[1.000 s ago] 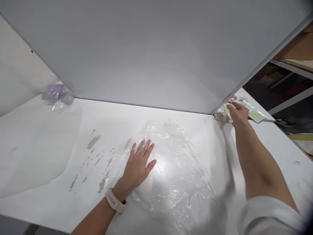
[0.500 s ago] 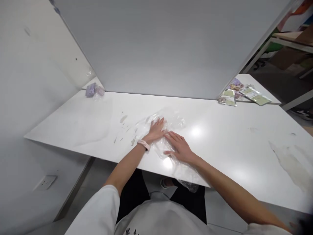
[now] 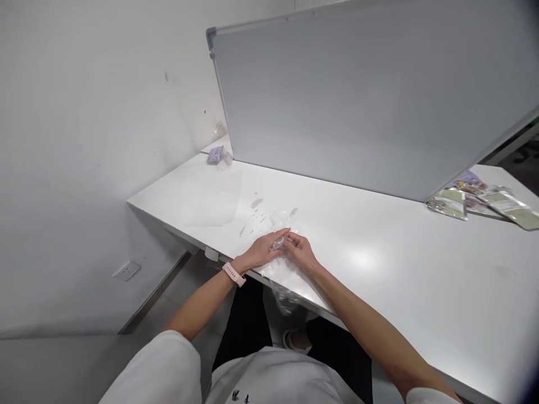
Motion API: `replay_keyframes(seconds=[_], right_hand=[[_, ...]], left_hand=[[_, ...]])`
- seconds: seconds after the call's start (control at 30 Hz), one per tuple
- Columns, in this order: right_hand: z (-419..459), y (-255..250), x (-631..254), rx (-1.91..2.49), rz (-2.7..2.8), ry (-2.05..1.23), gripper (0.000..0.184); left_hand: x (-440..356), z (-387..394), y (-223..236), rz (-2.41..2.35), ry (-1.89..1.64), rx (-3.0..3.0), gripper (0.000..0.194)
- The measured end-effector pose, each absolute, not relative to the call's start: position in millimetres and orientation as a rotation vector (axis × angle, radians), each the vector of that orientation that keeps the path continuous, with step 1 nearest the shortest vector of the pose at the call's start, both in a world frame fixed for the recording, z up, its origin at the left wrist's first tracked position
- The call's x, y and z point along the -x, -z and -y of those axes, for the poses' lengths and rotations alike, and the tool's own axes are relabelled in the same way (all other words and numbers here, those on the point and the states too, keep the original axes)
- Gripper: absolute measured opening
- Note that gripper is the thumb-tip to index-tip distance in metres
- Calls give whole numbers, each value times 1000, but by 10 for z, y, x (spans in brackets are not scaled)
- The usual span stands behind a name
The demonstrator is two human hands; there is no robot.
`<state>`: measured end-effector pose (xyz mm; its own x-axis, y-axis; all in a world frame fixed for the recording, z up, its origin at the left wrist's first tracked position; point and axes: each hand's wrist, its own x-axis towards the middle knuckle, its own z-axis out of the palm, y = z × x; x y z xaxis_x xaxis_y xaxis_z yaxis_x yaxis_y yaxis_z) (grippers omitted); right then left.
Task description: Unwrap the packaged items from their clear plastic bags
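A crumpled clear plastic bag (image 3: 278,243) is bunched between my two hands on the white table. Its lower end hangs over the front edge, and some film lies spread beyond my fingers. My left hand (image 3: 261,250), with a pink band at the wrist, is curled around the bunched part from the left. From the right, my right hand (image 3: 300,251) grips the same bunch with bent fingers. Both hands are close together near the table's front edge.
A grey upright panel (image 3: 345,112) stands along the back of the white table (image 3: 379,269). Small purple packets (image 3: 215,155) lie at the back left, by the wall. Several flat green-and-clear packets (image 3: 448,203) lie at the right. Grey marks dot the tabletop.
My hands went from lying flat on the spread plastic to gathering it into a bunch, nearer the table edge. The view has turned left.
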<state>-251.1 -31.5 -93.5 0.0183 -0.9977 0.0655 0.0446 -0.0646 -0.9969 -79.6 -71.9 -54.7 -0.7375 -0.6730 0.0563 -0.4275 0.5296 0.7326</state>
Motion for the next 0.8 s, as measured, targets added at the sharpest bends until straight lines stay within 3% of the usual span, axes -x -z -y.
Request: replay_keyframes(seconds=[0.13,0.23,0.27,0.37,0.43,0.67,0.8], right_hand=[[660,933,2301,970,-995,1347,49],[866,924,2182,894,-1033,1399,50],[904,923,2158,917,-1043,1396,49],[940,935,2135,1009,-1055,1367,46],[931,949,2145,1041,-1059,1356,46],[889,992,2101,1085,-1149,1350,47],[1017,1074,2255,1121,-1498,1529,63]], left_hand=[[403,1186,423,2283,666,-1328,46],[-15,1649,391,2242,369,-1759,39],[-149,1786,413,2247,299,-1866,45],[-439,2097,544,2154,336,-2169,87],[-519,2219,634,2107,427,-2253,101],[-368,2069,771,2379,487,-1986,96],[-142,1594,807,2535,552,-1691,93]])
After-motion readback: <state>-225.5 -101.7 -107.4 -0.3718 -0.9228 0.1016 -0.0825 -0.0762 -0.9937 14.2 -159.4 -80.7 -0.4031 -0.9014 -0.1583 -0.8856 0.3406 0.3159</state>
